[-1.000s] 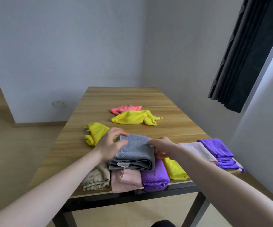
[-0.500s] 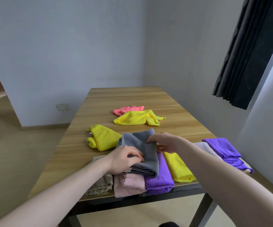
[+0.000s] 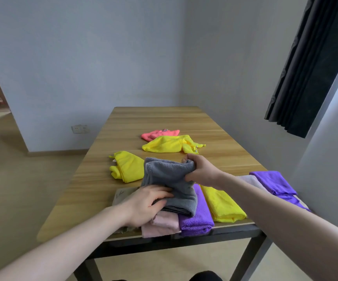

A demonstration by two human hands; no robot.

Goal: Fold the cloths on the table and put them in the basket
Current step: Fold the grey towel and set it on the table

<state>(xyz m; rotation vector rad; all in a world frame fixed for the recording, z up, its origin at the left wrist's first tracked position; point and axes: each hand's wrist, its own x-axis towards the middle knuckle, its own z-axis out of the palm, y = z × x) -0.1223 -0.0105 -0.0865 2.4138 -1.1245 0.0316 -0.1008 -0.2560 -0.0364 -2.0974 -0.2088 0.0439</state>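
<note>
Left hand (image 3: pixel 149 205): fingers curled over the near left edge of the grey cloth (image 3: pixel 170 183), gripping the folded layers; thumb hidden underneath.
Right hand (image 3: pixel 200 171): closed in a fist round the far right corner of the grey cloth, bunching it.
Grey cloth: at the near end of the table (image 3: pixel 164 120), far end raised off the pile, near end resting on the pink cloth (image 3: pixel 164 224) and purple cloth (image 3: pixel 196 218).
Near row: a beige cloth (image 3: pixel 123 196) at the left, partly under the left hand; then pink, purple and a folded yellow cloth (image 3: pixel 222 205) — all at the near edge.
Other cloths: yellow bundle (image 3: pixel 125 166) just left of the grey; loose yellow cloth (image 3: pixel 170 145) and coral cloth (image 3: pixel 160 133) farther off; pale cloth (image 3: pixel 251 180) and second purple cloth (image 3: pixel 273 182) at the right.
Basket: not in view.
Step, as judged: second fold or lift of the grey cloth; most cloths not yet put away.
Risk 1: the bunched right-hand corner may spoil the fold — layers could slip apart when the cloth is raised.
Risk 2: the grey cloth drags on the pink and purple ones; a pull toward the near edge could take them off the table.
Change from half a second ago: the right hand has gone from a light fingertip pinch to a full fist, and the far end of the grey cloth has risen and crumpled; the left hand stays at the near edge.
</note>
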